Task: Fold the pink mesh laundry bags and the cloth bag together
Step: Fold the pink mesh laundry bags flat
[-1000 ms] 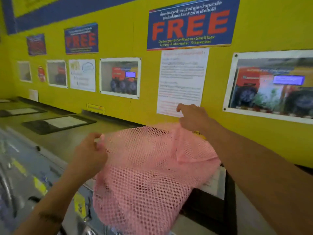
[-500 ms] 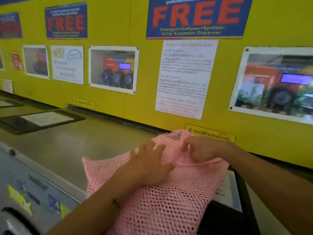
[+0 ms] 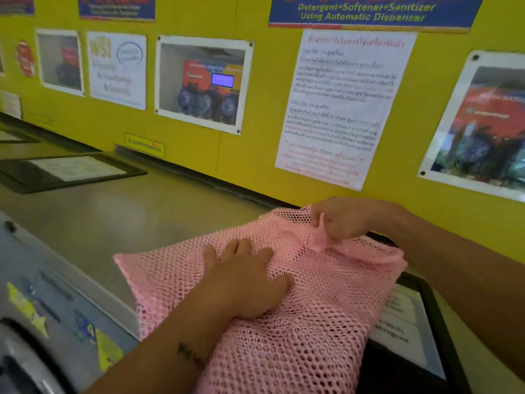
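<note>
Left hand (image 3: 247, 275): flat, fingers straight, pressing the pink mesh bag (image 3: 298, 322).
Right hand (image 3: 339, 220): pinches the bag's far edge.
Bag: on machine top (image 3: 136, 214), overhanging front edge.
Sign (image 3: 366, 11): "Detergent+Softener+Sanitizer Using Automatic Dispenser".

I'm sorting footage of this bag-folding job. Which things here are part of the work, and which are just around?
Part of the job:
- pink mesh bag, spread on the machine top
- left hand, pressing flat on it
- right hand, pinching its far edge

Just around:
- machine top
- framed notice lying on it
- wall posters
- warning sticker
</note>
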